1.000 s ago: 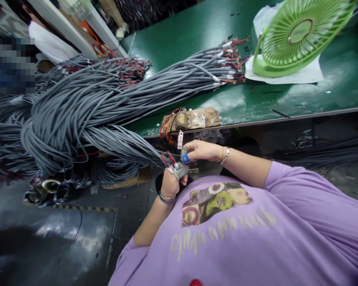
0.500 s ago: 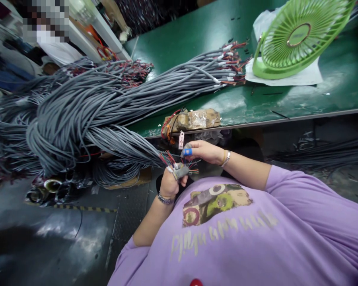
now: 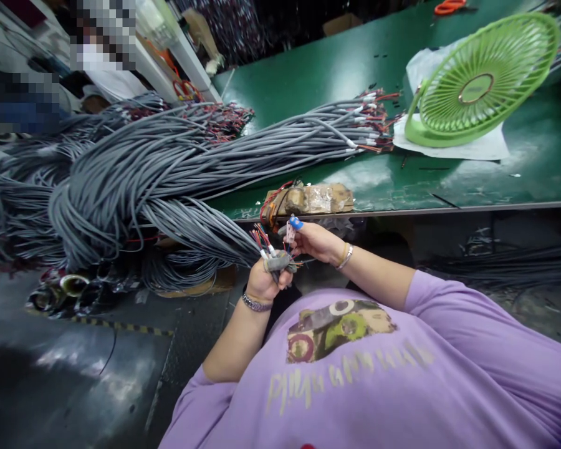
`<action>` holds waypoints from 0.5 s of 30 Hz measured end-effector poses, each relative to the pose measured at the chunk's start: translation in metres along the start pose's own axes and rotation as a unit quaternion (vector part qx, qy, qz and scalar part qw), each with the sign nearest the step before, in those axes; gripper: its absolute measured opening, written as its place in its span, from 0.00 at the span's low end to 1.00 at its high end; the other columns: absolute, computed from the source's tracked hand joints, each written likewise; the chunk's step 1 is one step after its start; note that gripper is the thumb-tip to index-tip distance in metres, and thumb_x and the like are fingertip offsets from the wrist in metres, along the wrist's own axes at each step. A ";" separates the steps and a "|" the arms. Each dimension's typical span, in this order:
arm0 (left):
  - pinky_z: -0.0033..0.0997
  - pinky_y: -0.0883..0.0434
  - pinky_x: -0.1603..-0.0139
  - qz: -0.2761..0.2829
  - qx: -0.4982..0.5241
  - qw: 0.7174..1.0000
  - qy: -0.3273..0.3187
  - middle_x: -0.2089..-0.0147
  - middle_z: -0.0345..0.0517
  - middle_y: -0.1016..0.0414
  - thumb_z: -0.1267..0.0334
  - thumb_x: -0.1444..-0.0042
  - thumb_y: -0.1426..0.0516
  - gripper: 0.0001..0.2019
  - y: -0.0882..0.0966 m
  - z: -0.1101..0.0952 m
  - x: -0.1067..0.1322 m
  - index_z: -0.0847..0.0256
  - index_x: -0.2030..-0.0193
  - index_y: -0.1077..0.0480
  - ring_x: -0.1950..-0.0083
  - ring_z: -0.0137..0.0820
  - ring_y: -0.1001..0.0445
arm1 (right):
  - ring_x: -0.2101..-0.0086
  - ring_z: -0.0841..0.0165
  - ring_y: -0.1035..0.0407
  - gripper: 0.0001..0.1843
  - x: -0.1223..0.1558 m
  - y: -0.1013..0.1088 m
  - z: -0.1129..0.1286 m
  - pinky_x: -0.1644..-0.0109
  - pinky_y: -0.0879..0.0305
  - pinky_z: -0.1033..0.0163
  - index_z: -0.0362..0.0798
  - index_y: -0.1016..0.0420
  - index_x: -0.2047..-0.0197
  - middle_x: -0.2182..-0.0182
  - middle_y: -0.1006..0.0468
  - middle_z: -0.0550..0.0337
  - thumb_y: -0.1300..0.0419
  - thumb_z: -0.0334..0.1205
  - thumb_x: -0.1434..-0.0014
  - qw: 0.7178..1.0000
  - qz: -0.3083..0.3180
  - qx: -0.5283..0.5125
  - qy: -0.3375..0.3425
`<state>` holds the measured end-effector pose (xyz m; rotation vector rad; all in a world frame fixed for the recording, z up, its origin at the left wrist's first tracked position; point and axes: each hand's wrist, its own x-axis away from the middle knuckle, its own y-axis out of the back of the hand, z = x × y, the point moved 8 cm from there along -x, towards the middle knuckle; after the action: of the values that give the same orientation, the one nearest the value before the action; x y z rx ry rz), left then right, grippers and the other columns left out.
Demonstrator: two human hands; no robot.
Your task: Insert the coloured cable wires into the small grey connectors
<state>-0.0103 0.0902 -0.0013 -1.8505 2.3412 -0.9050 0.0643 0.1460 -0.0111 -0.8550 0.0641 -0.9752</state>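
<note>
My left hand [image 3: 264,280] is closed around the stripped ends of a bunch of grey cables [image 3: 201,227], with red and coloured wire tips [image 3: 262,240] sticking up above the fist. My right hand [image 3: 315,240] is just to the right of it, fingers pinched near the wire tips, with a blue cap on one fingertip [image 3: 296,222]. What it pinches is too small to make out. The cable bunch runs left into a big heap of grey cables [image 3: 116,181] draped over the green table's edge [image 3: 402,212].
A green fan [image 3: 484,78] stands on white paper at the table's back right. A taped brown block with red wires [image 3: 315,198] sits at the table edge above my hands. Another person in white [image 3: 107,78] is at far left. Dark floor lies below.
Both hands rose slightly toward the table edge, and my right hand's capped finger lifted closer to the brown block. The view shifted down a little.
</note>
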 end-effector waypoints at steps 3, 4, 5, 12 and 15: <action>0.21 0.47 0.89 0.009 0.016 1.000 0.013 0.92 0.38 0.40 0.57 0.59 0.34 0.15 0.003 0.004 -0.005 0.65 0.81 0.34 0.93 0.22 0.45 | 0.77 0.76 0.38 0.23 -0.002 0.001 -0.002 0.71 0.36 0.69 0.44 0.25 0.66 0.76 0.28 0.63 0.40 0.59 0.42 1.000 -0.005 -0.028 0.000; 0.21 0.47 0.89 0.009 0.022 1.000 0.016 0.91 0.38 0.40 0.58 0.59 0.35 0.15 0.004 0.006 -0.006 0.65 0.81 0.33 0.93 0.22 0.45 | 0.77 0.76 0.38 0.23 -0.003 0.002 -0.003 0.71 0.37 0.69 0.44 0.25 0.66 0.77 0.29 0.64 0.39 0.59 0.43 0.999 -0.007 -0.037 0.004; 0.21 0.47 0.89 0.008 0.026 0.999 0.020 0.91 0.38 0.39 0.58 0.59 0.35 0.14 0.005 0.007 -0.007 0.65 0.81 0.33 0.93 0.22 0.44 | 0.77 0.76 0.38 0.24 -0.004 0.002 -0.003 0.72 0.39 0.69 0.44 0.26 0.67 0.77 0.29 0.64 0.38 0.59 0.44 0.999 -0.009 -0.045 0.010; 0.21 0.48 0.89 0.012 0.022 0.999 0.044 0.92 0.37 0.40 0.59 0.60 0.35 0.13 0.005 0.012 -0.012 0.65 0.81 0.32 0.92 0.22 0.45 | 0.78 0.77 0.42 0.24 -0.005 0.003 0.000 0.74 0.47 0.70 0.42 0.26 0.72 0.81 0.33 0.65 0.32 0.58 0.50 0.995 -0.055 -0.066 0.050; 0.21 0.49 0.89 0.015 0.015 0.999 0.049 0.92 0.37 0.40 0.59 0.60 0.36 0.13 0.005 0.014 -0.013 0.65 0.80 0.32 0.92 0.22 0.45 | 0.78 0.77 0.43 0.23 -0.004 0.003 0.001 0.74 0.47 0.69 0.42 0.25 0.71 0.81 0.33 0.66 0.32 0.57 0.51 0.994 -0.067 -0.068 0.051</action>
<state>-0.0056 0.0967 -0.0192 -1.7933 2.3902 -1.0445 0.0647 0.1502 -0.0134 -0.9427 0.1639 -1.1508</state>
